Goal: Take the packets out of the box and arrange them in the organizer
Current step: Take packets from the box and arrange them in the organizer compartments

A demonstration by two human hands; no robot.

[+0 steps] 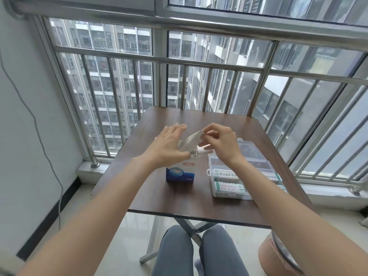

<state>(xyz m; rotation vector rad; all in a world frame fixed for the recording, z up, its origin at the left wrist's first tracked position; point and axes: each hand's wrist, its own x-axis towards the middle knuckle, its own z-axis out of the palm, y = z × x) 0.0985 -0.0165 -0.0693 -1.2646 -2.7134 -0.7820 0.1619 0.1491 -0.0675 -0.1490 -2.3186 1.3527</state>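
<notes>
Overlooking high-rises through railing [199, 64], brown table [159, 196] on tiled balcony.

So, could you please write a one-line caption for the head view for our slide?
Right hand pinches packets above the open blue box, left hand open beside them, clear organizer on the table.

One dark wooden folding table [179, 198] carries one blue and white box [179, 173] and one clear plastic organizer [242, 172], and inside the organizer I can count three green-and-white packets [226, 173] for certain (a fourth may sit behind the right forearm, but I cannot tell). Two hands are up over the table, the left hand [169, 145] and the right hand [221, 141], with one pale bundle of strips [191, 143] between them, too blurred to count singly. One pinkish stool [278, 253] stands on the floor.
</notes>
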